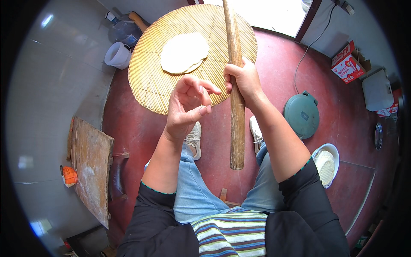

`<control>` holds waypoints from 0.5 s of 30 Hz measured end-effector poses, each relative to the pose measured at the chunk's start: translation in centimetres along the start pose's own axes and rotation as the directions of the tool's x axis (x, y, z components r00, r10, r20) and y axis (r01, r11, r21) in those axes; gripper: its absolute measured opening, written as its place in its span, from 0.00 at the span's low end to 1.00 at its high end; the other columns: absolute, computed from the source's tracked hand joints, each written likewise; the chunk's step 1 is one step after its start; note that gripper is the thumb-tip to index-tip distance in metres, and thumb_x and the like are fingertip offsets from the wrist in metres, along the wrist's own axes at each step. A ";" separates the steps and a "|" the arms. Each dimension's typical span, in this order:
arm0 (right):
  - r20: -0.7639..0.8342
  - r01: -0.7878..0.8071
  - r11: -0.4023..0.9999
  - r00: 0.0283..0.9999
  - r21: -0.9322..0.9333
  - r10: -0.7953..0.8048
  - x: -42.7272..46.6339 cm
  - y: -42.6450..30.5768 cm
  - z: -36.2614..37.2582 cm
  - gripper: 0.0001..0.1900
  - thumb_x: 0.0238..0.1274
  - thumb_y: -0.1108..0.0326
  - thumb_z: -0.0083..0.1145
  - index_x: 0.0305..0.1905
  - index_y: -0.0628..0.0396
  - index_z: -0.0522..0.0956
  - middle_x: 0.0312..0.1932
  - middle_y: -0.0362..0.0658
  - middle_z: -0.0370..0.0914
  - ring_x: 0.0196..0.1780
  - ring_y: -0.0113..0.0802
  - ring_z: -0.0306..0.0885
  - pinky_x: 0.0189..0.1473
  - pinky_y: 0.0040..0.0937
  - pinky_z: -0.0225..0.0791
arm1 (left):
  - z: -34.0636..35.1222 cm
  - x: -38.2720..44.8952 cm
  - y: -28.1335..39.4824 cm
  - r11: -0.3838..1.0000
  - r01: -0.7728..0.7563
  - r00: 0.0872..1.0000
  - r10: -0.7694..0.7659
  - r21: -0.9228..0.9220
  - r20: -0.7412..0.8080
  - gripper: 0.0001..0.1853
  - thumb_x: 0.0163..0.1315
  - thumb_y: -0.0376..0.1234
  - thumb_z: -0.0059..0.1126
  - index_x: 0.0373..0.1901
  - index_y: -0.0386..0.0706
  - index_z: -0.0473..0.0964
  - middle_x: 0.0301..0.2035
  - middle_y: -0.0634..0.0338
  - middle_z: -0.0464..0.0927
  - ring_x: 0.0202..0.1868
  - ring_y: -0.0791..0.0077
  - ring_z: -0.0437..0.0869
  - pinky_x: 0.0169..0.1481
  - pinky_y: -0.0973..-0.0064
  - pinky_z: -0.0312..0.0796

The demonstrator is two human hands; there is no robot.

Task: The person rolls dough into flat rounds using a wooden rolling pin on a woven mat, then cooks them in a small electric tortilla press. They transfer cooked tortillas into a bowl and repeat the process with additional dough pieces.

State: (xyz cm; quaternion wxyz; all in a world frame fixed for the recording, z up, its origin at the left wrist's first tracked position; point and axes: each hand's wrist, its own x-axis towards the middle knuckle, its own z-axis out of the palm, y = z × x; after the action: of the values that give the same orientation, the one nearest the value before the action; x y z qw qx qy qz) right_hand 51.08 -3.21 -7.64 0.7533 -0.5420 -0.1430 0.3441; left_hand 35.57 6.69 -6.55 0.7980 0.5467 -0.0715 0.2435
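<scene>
My right hand (243, 80) grips a long wooden rolling pin (237, 128) around its middle; the pin stands out upright in the picture, its upper end crossing in front of a round woven reed mat (151, 77). Flat, pale rounds of rolled dough (184, 53) lie stacked on the mat, a lower one showing at the right edge. My left hand (192, 99) is raised over the near edge of the mat, palm turned inward, fingers curled and apart, with nothing in it. What bears the mat is hidden.
A floured wooden board (93, 167) stands at the left by an orange packet (69, 176). At right are a round green electric appliance (301, 115) with a cord, a bowl of dough (325, 165) and a red-white carton (348, 67). A white bucket (118, 55) stands upper left.
</scene>
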 end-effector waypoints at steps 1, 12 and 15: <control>0.010 0.000 1.000 1.000 -0.013 0.000 0.0 0.0 -0.1 0.09 0.54 0.75 0.56 0.36 0.59 0.67 0.20 0.42 0.71 0.15 0.27 0.70 0.16 0.26 0.66 | 0.0 0.0 0.0 1.000 -0.004 1.000 0.004 -0.001 0.004 0.17 0.51 0.23 0.63 0.41 0.43 0.69 0.31 0.61 0.77 0.49 0.68 0.83 0.65 0.61 0.68; 0.014 -0.005 1.000 1.000 -0.031 0.005 0.0 0.0 -0.1 0.09 0.55 0.75 0.56 0.37 0.58 0.66 0.20 0.41 0.71 0.15 0.26 0.70 0.16 0.25 0.66 | -0.2 -0.1 0.2 0.997 0.050 0.999 -0.051 0.059 0.018 0.19 0.54 0.30 0.65 0.46 0.47 0.67 0.24 0.65 0.77 0.53 0.65 0.78 0.68 0.59 0.63; 0.016 -0.010 1.000 1.000 -0.024 0.011 0.0 0.0 -0.1 0.09 0.55 0.75 0.56 0.37 0.58 0.66 0.20 0.41 0.71 0.15 0.26 0.69 0.16 0.25 0.66 | -0.3 -0.1 0.1 0.997 0.043 0.999 -0.045 0.058 0.024 0.19 0.54 0.29 0.65 0.46 0.48 0.68 0.25 0.65 0.78 0.53 0.65 0.78 0.68 0.58 0.63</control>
State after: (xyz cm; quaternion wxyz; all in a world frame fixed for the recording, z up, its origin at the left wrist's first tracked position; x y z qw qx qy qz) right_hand 51.12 -3.27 -7.66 0.7437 -0.5491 -0.1502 0.3505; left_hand 35.42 6.93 -6.58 0.7861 0.5739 -0.0627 0.2209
